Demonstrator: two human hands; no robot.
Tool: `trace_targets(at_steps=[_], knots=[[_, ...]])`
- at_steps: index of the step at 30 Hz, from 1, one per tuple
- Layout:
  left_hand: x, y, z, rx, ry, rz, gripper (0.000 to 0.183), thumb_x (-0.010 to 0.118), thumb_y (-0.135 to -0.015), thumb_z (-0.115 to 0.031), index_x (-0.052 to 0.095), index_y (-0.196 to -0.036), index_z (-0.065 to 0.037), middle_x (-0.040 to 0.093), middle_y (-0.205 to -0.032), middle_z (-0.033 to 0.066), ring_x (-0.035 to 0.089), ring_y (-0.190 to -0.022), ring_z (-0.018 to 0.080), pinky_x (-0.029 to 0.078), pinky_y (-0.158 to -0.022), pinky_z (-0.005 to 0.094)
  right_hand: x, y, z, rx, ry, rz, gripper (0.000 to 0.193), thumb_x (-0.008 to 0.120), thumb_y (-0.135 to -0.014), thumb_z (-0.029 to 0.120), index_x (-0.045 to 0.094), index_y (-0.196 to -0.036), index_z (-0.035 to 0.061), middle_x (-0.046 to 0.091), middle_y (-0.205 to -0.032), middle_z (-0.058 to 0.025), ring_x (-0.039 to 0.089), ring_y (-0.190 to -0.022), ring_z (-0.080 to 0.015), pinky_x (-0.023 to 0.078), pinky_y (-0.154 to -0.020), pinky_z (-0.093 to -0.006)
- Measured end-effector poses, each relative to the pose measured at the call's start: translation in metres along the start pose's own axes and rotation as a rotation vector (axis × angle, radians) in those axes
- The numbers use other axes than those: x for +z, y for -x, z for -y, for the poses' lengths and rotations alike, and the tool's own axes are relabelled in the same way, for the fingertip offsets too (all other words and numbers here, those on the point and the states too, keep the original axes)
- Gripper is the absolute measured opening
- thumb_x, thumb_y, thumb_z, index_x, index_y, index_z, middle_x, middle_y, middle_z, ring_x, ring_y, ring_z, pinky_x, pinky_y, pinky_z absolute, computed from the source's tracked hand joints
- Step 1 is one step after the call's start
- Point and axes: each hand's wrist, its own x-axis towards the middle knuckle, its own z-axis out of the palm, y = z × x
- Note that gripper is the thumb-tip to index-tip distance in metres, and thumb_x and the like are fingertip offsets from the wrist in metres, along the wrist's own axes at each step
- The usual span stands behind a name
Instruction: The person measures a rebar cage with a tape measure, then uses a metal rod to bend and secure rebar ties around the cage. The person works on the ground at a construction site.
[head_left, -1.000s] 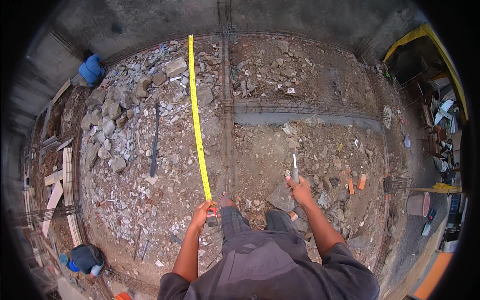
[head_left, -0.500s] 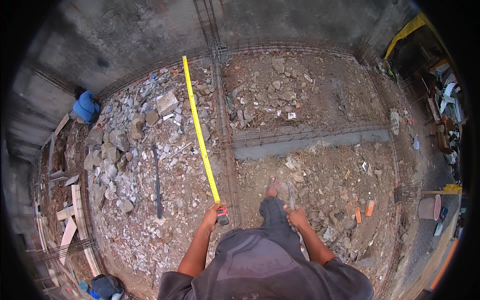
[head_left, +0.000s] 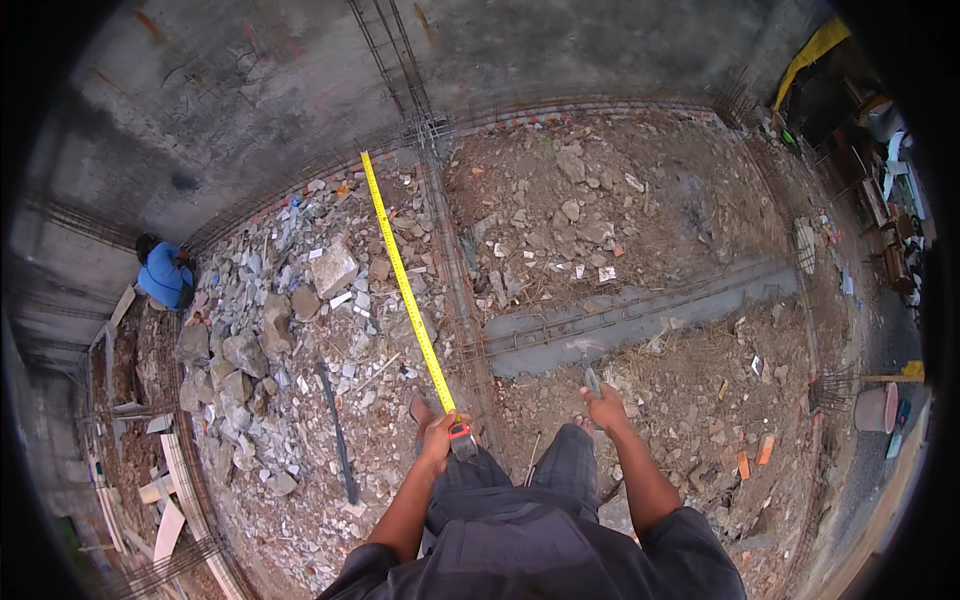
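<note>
My left hand [head_left: 438,440] is closed around a red and black tape measure [head_left: 462,440], just in front of my left leg. From its case a long yellow tape blade [head_left: 402,278] runs out over the rubble, and its far end lies near the foot of the back wall. My right hand [head_left: 604,408] is wrapped round a slim grey hand tool [head_left: 592,380] with a narrow tip, whose exact kind is too small to tell. That tool points away from me, close to the grey concrete strip [head_left: 640,318].
A long rebar cage [head_left: 455,270] runs beside the tape. Big broken stones [head_left: 243,355] and a dark bar [head_left: 337,435] lie to the left. A person in blue [head_left: 163,275] crouches at far left. Orange bricks [head_left: 765,449] and a bucket [head_left: 876,408] are at right.
My view and body have shifted forward, and both legs now show. My right hand has moved up and forward with the tool. The tape measure stays in my left hand, its blade still out.
</note>
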Motion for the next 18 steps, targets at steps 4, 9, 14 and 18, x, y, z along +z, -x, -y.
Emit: trace_targets(at_steps=[4,9,14,18], knots=[[-0.075,-0.094,-0.072,-0.062,-0.056,0.088,0.039,0.047,-0.11,-0.032,0.065,-0.116,0.002,0.071,-0.091,0.0149,0.073,-0.075,0.0273,0.063,-0.072,0.0402,0.094,-0.056,-0.092,0.101,-0.01,-0.204,0.04,0.066,-0.099,0.036,0.064,-0.105,-0.0032,0.069,-0.079,-0.0139,0.065,-0.064,-0.0258,0.051,-0.06,-0.0401],[-0.152,-0.248,-0.143,-0.112,-0.137,0.128,0.039,0.048,-0.11,-0.033,0.067,-0.116,0.001,0.071,-0.091,0.0146,0.073,-0.074,0.0256,0.063,-0.071,0.0392,0.182,-0.076,-0.072,0.325,-0.137,-0.224,0.034,0.07,-0.098,0.028,0.064,-0.098,-0.0054,0.065,-0.07,-0.01,0.061,-0.054,-0.0195,0.047,-0.049,-0.0364],[-0.195,-0.374,-0.157,-0.067,-0.22,0.108,0.04,0.046,-0.11,-0.033,0.068,-0.116,0.0,0.071,-0.089,0.0135,0.074,-0.073,0.0248,0.062,-0.069,0.0386,0.292,-0.148,-0.147,0.434,0.159,-0.19,0.041,0.073,-0.093,0.035,0.07,-0.096,-0.0066,0.07,-0.069,-0.0151,0.069,-0.058,-0.0234,0.053,-0.055,-0.04],[-0.208,-0.473,-0.116,-0.034,-0.2,0.141,0.042,0.046,-0.11,-0.034,0.065,-0.12,0.002,0.071,-0.096,0.0148,0.075,-0.08,0.0268,0.063,-0.075,0.039,0.362,-0.246,-0.218,0.49,0.188,-0.018,0.043,0.073,-0.093,0.037,0.071,-0.097,-0.0066,0.072,-0.072,-0.0139,0.07,-0.06,-0.0239,0.054,-0.058,-0.0401]])
